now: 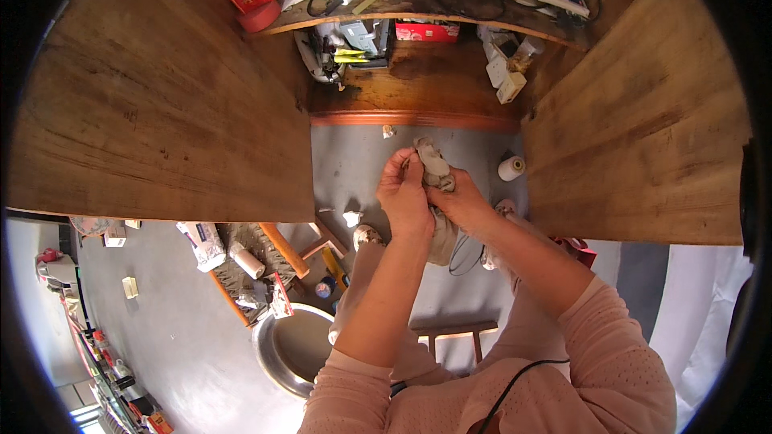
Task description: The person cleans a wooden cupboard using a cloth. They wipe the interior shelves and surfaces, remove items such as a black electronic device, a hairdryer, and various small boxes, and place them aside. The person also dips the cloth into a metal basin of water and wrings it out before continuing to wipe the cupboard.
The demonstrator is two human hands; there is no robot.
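Bunched up between my two hands is a beige-grey cloth [433, 160], with a lower fold hanging below my wrists. My left hand [405, 190] pinches its upper left side between thumb and fingers. On the right, my right hand [461, 199] grips the cloth lower down, its fingers partly hidden by the folds. Both hands are above the grey floor [350, 160], in front of a wooden cabinet [416, 87] whose doors stand wide.
The left door [169, 114] and right door [633, 126] flank me. A cluttered shelf [422, 12] holds cables and boxes. A thread cone [511, 169] stands on the floor at right. Left are a metal basin [265, 343] and a low stool [280, 250] bearing several items.
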